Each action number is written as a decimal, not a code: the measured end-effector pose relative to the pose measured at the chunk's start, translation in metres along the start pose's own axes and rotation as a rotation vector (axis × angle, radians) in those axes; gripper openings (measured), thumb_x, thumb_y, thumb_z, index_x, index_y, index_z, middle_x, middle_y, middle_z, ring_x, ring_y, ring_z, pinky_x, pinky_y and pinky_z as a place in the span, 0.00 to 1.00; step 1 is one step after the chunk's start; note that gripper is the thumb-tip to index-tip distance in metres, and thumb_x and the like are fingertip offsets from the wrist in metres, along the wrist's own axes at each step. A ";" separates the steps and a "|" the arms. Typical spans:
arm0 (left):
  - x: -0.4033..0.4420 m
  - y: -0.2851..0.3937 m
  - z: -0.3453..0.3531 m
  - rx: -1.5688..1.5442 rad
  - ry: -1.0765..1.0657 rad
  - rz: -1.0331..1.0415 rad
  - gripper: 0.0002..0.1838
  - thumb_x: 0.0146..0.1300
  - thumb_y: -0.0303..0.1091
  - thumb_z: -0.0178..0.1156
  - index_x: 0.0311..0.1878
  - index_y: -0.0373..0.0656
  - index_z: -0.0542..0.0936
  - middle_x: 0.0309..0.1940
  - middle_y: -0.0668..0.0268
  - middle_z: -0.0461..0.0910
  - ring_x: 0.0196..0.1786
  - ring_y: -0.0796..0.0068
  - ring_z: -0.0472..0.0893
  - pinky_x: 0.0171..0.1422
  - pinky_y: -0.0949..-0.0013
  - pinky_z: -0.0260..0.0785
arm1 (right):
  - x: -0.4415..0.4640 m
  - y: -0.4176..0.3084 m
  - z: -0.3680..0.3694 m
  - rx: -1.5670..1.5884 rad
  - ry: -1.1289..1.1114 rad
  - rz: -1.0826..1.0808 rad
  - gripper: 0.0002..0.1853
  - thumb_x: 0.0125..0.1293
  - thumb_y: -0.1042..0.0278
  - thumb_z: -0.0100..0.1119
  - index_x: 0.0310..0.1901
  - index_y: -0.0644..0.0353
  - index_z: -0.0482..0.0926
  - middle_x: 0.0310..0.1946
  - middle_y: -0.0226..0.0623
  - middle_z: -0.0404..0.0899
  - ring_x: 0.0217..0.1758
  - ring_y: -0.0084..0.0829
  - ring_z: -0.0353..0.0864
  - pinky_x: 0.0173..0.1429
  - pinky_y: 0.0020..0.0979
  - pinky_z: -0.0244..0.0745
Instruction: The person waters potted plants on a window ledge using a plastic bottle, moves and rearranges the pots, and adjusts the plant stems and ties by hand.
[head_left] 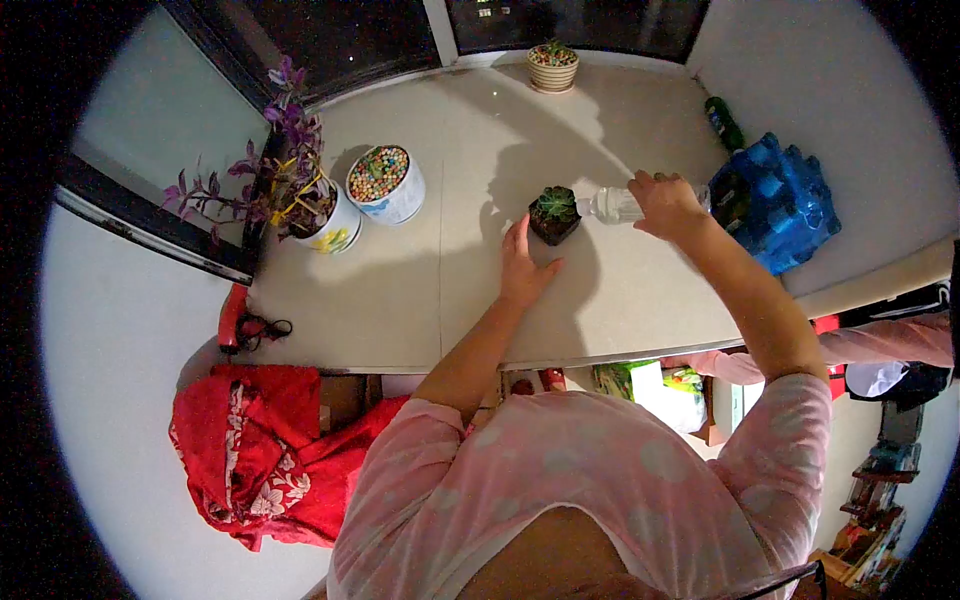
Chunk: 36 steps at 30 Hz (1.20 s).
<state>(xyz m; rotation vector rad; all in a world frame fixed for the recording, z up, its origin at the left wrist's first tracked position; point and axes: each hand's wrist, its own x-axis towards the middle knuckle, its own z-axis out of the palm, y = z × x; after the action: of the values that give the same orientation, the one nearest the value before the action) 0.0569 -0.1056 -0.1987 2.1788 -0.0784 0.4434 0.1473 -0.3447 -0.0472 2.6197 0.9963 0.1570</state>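
A small succulent (556,204) grows in a dark square pot (551,232) on the pale ledge. My left hand (526,268) rests just in front of the pot, fingers stretched along its left side and thumb spread away to the right. The fingertips look to be at the pot's wall; firm contact is hard to make out. My right hand (668,207) grips a clear plastic bottle (616,205) from above. The bottle lies nearly sideways, with its neck pointing left at the succulent. Whether water runs from it cannot be seen.
Left on the ledge stand a purple-leaved plant (290,190) and a white pot of coloured pebbles (392,192). A striped pot (552,70) is at the back. Packed blue-wrapped bottles (785,205) and a green bottle (723,124) sit right. Red cloth (270,450) hangs front left.
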 end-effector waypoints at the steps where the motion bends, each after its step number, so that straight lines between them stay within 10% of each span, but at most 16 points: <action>1: 0.000 -0.002 0.001 0.002 0.003 0.003 0.53 0.42 0.35 0.73 0.70 0.49 0.50 0.65 0.49 0.54 0.67 0.50 0.55 0.71 0.55 0.51 | 0.001 0.000 -0.001 0.019 -0.028 0.010 0.31 0.47 0.50 0.68 0.49 0.59 0.71 0.43 0.39 0.77 0.48 0.39 0.78 0.49 0.38 0.75; 36: -0.002 -0.017 0.015 -0.003 0.039 0.021 0.52 0.41 0.39 0.73 0.69 0.45 0.53 0.63 0.53 0.60 0.65 0.52 0.58 0.69 0.55 0.53 | -0.055 0.001 0.001 0.277 -0.008 0.128 0.25 0.52 0.51 0.64 0.47 0.57 0.72 0.42 0.41 0.77 0.44 0.44 0.80 0.47 0.42 0.76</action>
<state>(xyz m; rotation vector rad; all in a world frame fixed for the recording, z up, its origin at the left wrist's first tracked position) 0.0632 -0.1069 -0.2204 2.1676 -0.0810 0.4974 0.1066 -0.3818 -0.0470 2.9343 0.9040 0.0404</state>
